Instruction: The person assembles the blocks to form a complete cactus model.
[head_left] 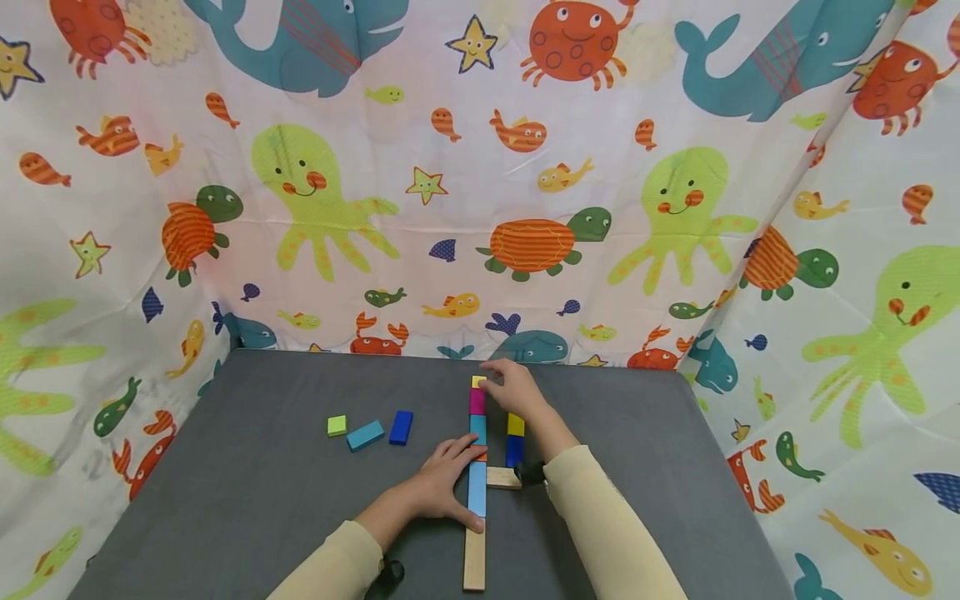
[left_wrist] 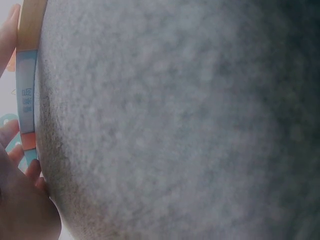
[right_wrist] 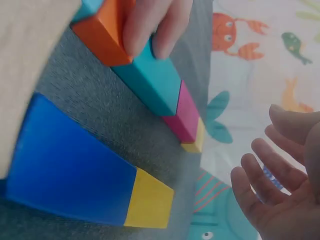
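A straight row of blocks runs away from the person: a plain wooden block (head_left: 475, 560), a light blue block (head_left: 477, 490), a thin orange block (right_wrist: 102, 32), a teal block (right_wrist: 150, 82), a magenta block (head_left: 477, 402) and a small yellow block (head_left: 478, 381) at the far end. Spread along its left side, the left hand (head_left: 438, 487) touches the row, thumb by the wood and light blue joint, fingertips around the orange and teal blocks. Beside the far end hovers the right hand (head_left: 520, 396); the right wrist view shows it empty (right_wrist: 285, 185), fingers loosely bent, apart from the yellow block.
Right of the row, a short wooden block (head_left: 502, 477) juts sideways, with a blue block (head_left: 514, 452) and a yellow block (head_left: 516, 425) lined up beyond it. A lime block (head_left: 337, 426), a turquoise block (head_left: 365, 436) and another blue block (head_left: 401, 427) lie loose at left on the grey table (head_left: 262, 500).
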